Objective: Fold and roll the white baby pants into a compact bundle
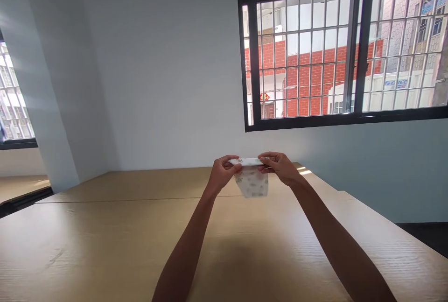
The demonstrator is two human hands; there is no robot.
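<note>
A small white cloth [254,183] with a faint printed pattern hangs above the table, its upper edge folded or rolled into a narrow band. At the band's left end, my left hand [224,170] pinches it between thumb and fingers. My right hand [276,166] grips the other end the same way, so the band stretches level between both hands. The lower part drops loosely and looks slightly blurred. Exactly what kind of cloth item it is, I cannot tell.
A wide light-wood table [115,241] spreads beneath both arms, with a seam across its far part. Behind it rises a pale wall [168,68]. A black-framed barred window [304,59] is at the upper right, and part of another window [14,92] shows at far left.
</note>
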